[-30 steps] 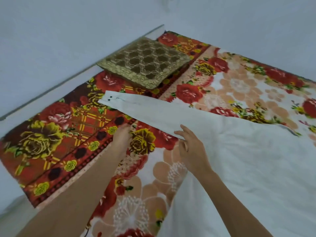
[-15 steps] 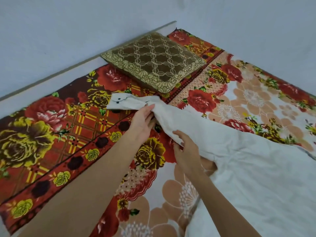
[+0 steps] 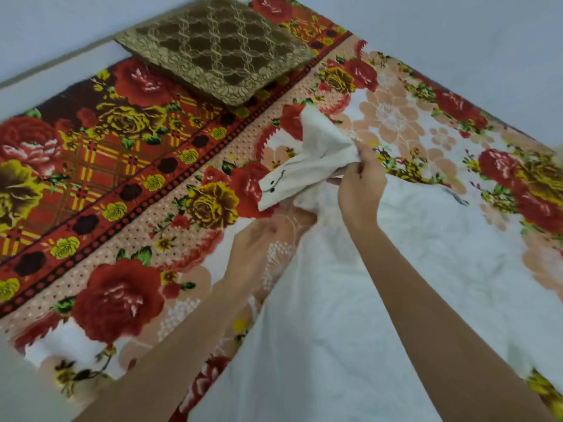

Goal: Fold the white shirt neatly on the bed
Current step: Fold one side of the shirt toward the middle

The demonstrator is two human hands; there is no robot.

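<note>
While bunching the sleeve (image 3: pixel 307 166), right hand (image 3: pixel 361 190) shows no lettering.

At frame centre, the right hand (image 3: pixel 361 184) pinches a bunched sleeve (image 3: pixel 307 166) of the white shirt (image 3: pixel 380 284) spread over the floral bedspread (image 3: pixel 115 184). The blurred left hand (image 3: pixel 259 248) hovers lower left of it. A brown cushion (image 3: pixel 213 47) lies at the top.

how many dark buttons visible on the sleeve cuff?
2. Both sit on the cuff of the white shirt, left of the right hand: one nearer its upper edge, one lower. Folds may hide more.
</note>
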